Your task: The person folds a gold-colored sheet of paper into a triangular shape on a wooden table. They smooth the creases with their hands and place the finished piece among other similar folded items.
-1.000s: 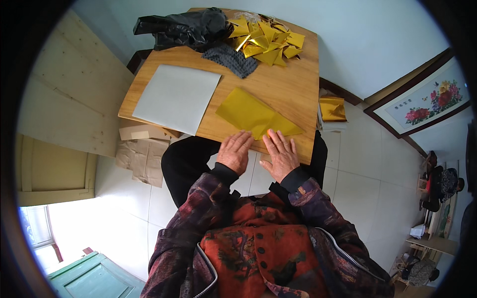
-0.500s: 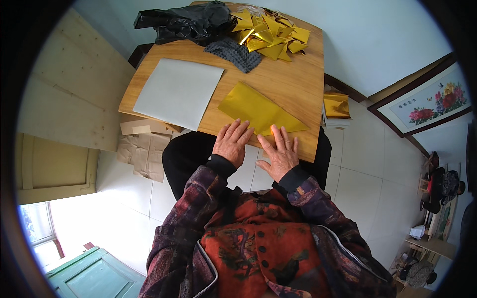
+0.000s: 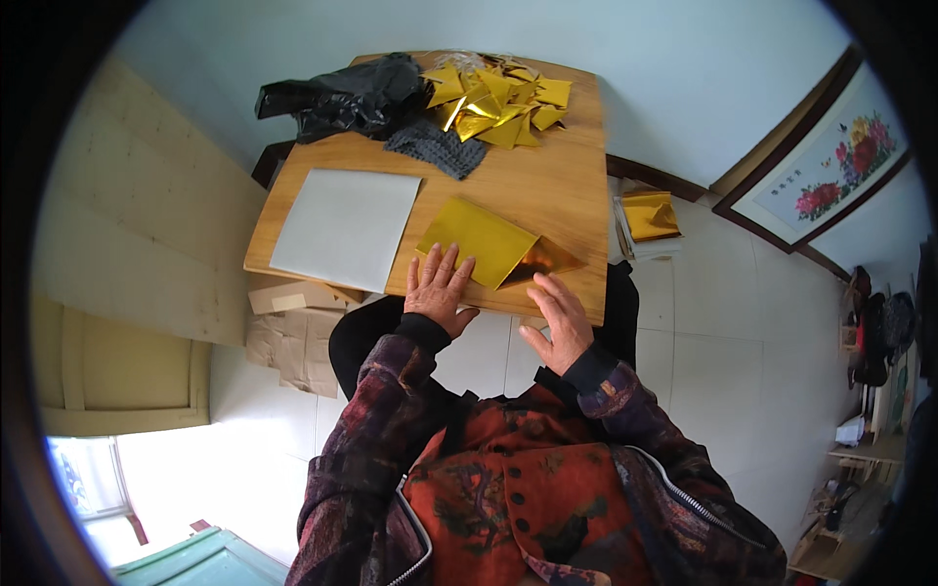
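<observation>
A folded sheet of gold foil paper (image 3: 474, 239) lies near the front edge of the wooden table (image 3: 576, 171). Its right end forms a darker, shinier triangular part (image 3: 547, 262), which looks lifted or creased. My left hand (image 3: 438, 293) rests with spread fingers on the lower left of the gold paper. Just below the triangular part is my right hand (image 3: 560, 327), fingers stretched and thumb apart, holding nothing; whether a fingertip touches the paper I cannot tell. Left of the gold paper lies a silver-grey sheet (image 3: 347, 230).
At the table's far end are a pile of folded gold paper pieces (image 3: 508, 103), a black plastic bag (image 3: 357, 98) and a dark grey textured cloth (image 3: 440, 149). Gold and white sheets (image 3: 650, 217) are stacked beyond the right edge. Brown cardboard (image 3: 293, 342) lies at lower left.
The gold paper's right end, earlier flat and pointed, now shows a shiny dark triangular face. My left hand has moved left onto the paper; my right hand has come away from its lower edge.
</observation>
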`<state>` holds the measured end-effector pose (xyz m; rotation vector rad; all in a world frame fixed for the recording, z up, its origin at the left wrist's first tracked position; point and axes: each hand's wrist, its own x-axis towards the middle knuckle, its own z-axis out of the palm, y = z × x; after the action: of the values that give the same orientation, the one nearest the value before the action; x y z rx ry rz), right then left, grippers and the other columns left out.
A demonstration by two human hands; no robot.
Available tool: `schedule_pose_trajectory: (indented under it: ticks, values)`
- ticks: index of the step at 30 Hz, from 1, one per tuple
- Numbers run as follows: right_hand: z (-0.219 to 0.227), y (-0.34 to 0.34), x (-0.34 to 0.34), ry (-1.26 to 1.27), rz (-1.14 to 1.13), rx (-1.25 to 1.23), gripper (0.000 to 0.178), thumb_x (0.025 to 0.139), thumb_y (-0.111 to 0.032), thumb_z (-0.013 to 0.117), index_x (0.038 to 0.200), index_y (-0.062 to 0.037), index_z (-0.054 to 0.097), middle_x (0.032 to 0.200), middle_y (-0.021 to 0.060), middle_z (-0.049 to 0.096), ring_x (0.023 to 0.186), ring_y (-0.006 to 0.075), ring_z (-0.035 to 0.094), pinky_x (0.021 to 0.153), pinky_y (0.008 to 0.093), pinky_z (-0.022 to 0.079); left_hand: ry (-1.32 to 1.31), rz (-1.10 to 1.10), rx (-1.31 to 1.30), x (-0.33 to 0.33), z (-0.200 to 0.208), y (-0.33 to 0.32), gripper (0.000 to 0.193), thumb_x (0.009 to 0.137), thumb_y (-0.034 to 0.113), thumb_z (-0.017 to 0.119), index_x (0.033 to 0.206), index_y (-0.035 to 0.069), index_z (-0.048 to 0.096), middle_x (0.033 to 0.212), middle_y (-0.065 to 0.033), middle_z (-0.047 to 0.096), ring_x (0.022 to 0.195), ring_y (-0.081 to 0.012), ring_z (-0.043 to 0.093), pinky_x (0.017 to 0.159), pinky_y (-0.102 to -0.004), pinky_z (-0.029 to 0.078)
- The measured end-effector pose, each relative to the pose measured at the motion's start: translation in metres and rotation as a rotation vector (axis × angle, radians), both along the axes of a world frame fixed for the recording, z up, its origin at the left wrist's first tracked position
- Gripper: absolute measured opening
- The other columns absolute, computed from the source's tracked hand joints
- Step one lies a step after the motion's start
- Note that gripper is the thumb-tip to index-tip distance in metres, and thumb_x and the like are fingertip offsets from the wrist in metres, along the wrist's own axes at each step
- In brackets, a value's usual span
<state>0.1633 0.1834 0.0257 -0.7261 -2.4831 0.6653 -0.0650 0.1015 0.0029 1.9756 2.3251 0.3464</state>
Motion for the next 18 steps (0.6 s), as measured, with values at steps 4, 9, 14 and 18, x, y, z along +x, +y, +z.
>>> schedule_pose_trajectory:
  ticks: [4,9,14,18]
  values:
    - [-0.001,-0.011,0.014,-0.005,0.022,-0.138,0.044,0.084,-0.018,0.066,0.124,-0.0027,0.053,0.119,0.0178,0.060,0.109,0.0363,0.058,0.092,0.0409,0.048,0.026,-0.017,-0.005,-0.001,0.001,0.006,0.085,0.071,0.044,0.076,0.143,0.018,0.039,0.150,-0.0112,0.033,0.142,-0.0324,0.026,0.114,-0.0584,0.013]
    - [-0.008,-0.018,0.017,0.028,0.079,-0.636,0.048,0.090,-0.013,0.062,0.135,-0.0051,0.047,0.121,0.0146,0.061,0.108,0.0244,0.062,0.087,0.0347,0.050,0.066,0.003,-0.040,0.013,0.003,-0.002,0.075,0.074,0.040,0.075,0.140,0.019,0.044,0.145,-0.0107,0.039,0.138,-0.0311,0.032,0.114,-0.0589,0.013]
    - [-0.026,-0.019,0.001,0.302,0.184,-0.987,0.051,0.094,-0.011,0.057,0.143,-0.0061,0.040,0.129,0.0096,0.055,0.113,0.0179,0.058,0.088,0.0319,0.050,0.064,0.013,0.010,0.034,0.013,-0.021,0.062,0.078,0.031,0.073,0.134,0.019,0.050,0.135,-0.0078,0.050,0.129,-0.0263,0.043,0.112,-0.0593,0.016]
    - [-0.037,-0.019,-0.007,0.396,0.034,-1.340,0.041,0.097,-0.014,0.054,0.136,-0.0039,0.048,0.121,0.0048,0.059,0.109,0.0122,0.058,0.086,0.0279,0.049,0.035,-0.034,0.110,0.047,0.025,-0.037,0.057,0.075,0.027,0.074,0.128,0.017,0.054,0.123,-0.0059,0.059,0.118,-0.0248,0.052,0.102,-0.0515,0.030]
